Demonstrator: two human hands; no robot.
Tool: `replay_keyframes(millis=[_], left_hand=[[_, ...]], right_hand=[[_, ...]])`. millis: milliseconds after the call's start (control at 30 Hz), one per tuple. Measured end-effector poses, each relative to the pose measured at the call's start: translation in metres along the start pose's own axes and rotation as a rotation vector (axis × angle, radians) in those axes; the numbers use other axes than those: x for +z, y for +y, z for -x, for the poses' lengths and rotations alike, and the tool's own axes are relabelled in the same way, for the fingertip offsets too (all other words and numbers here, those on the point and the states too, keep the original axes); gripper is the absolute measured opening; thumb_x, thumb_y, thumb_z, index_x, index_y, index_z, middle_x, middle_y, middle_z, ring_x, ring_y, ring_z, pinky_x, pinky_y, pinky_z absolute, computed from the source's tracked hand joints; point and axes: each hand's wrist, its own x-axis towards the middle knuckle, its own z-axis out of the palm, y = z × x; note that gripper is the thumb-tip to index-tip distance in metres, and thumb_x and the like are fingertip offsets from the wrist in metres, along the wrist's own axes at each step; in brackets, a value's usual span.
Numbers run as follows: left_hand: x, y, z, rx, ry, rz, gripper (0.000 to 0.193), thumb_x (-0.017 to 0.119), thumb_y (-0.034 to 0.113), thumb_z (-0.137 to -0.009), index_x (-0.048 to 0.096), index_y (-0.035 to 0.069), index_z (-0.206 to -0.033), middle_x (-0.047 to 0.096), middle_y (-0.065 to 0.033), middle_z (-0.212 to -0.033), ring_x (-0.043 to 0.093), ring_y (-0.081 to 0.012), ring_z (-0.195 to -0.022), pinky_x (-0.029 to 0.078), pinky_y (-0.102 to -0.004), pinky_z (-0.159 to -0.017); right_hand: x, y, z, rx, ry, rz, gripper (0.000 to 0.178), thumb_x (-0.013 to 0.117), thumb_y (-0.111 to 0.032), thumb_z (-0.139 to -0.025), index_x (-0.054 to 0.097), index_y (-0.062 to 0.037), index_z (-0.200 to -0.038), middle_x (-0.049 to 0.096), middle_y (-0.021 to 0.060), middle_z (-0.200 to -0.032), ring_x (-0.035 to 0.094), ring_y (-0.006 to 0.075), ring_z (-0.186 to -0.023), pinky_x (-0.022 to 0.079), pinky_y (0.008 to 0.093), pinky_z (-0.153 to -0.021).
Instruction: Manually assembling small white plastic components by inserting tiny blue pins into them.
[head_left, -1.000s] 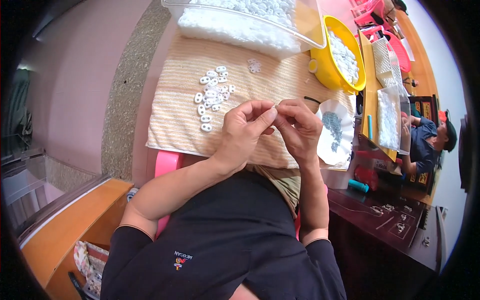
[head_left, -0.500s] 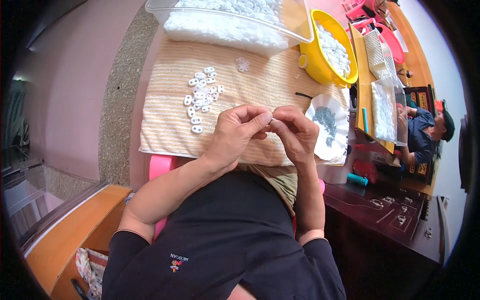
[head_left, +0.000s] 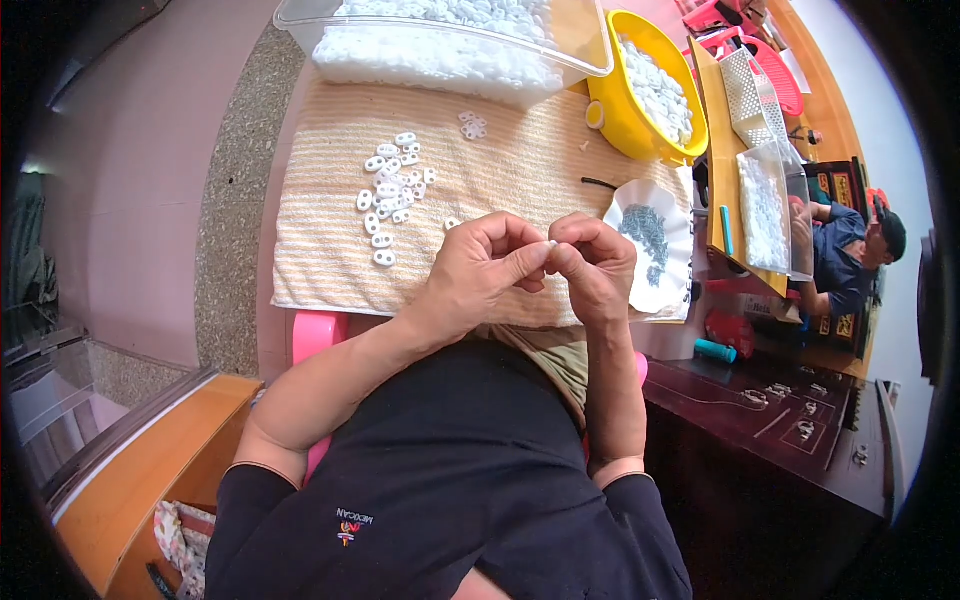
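Note:
My left hand (head_left: pixel 478 262) and my right hand (head_left: pixel 598 272) meet over the towel's near part, fingertips pinched together. A bit of a small white piece (head_left: pixel 552 243) shows between them; the fingers cover most of it. One white two-hole piece (head_left: pixel 451 224) lies beside my left knuckles. Farther left is a loose pile of white oval two-hole pieces (head_left: pixel 390 190). To the right of my right hand, a white fluted dish (head_left: pixel 680 225) holds many tiny dark parts (head_left: pixel 648 240), too small to tell apart. A thin black stick (head_left: pixel 598 183) lies by the dish's far rim.
A striped beige towel (head_left: pixel 330 240) covers the table. At its far side stand a clear bin (head_left: pixel 430 45) of white pieces and a yellow tub (head_left: pixel 620 110) of white pieces. A few white flower-like pieces (head_left: pixel 472 126) lie near the bin. Another person (head_left: pixel 850 250) sits at right.
The view has shifted slightly, so the table sits a little farther left. My hands stay pinched together; a white bit now shows between the fingertips, and a two-hole piece is visible beside my left hand.

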Motion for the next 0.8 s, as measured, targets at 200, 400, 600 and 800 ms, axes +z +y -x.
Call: replay_keyframes(millis=[200, 400, 600, 800], left_hand=[[0.002, 0.002, -0.001, 0.042, -0.009, 0.023, 0.021, 0.064, 0.011, -0.091, 0.06, -0.001, -0.107, 0.065, -0.0047, -0.09, 0.062, -0.0088, -0.078, 0.053, -0.0238, -0.071], [-0.005, 0.01, -0.003, 0.063, 0.142, 0.137, 0.022, 0.061, 0.007, -0.092, 0.06, 0.003, -0.113, 0.066, -0.006, -0.09, 0.063, -0.0117, -0.078, 0.054, -0.0255, -0.074], [-0.013, 0.017, -0.007, 0.116, 0.211, 0.221, 0.018, 0.061, 0.005, -0.091, 0.061, 0.003, -0.109, 0.065, -0.0059, -0.094, 0.063, -0.0108, -0.082, 0.056, -0.0258, -0.075], [-0.014, 0.014, -0.009, 0.142, 0.215, 0.233, 0.018, 0.06, 0.003, -0.091, 0.06, 0.002, -0.109, 0.065, -0.0056, -0.092, 0.063, -0.0116, -0.082, 0.056, -0.026, -0.076]], right_hand=[[0.004, -0.008, 0.004, 0.017, 0.03, 0.105, 0.008, 0.065, -0.004, -0.088, 0.064, 0.0039, -0.089, 0.062, 0.0087, -0.087, 0.059, 0.0115, -0.075, 0.051, 0.0231, -0.067], [-0.011, -0.021, 0.003, -0.026, 0.115, 0.267, 0.012, 0.062, -0.007, -0.091, 0.062, 0.0045, -0.089, 0.058, 0.0088, -0.083, 0.058, 0.0138, -0.068, 0.051, 0.0268, -0.063], [-0.047, -0.03, 0.011, -0.013, 0.191, 0.412, 0.01, 0.064, -0.002, -0.088, 0.064, 0.0051, -0.094, 0.06, 0.0064, -0.086, 0.058, 0.0107, -0.07, 0.051, 0.0242, -0.065], [-0.065, -0.025, 0.018, 0.02, 0.14, 0.58, 0.011, 0.067, 0.001, -0.085, 0.064, 0.0039, -0.095, 0.062, 0.0033, -0.088, 0.058, 0.008, -0.075, 0.049, 0.0209, -0.069]])
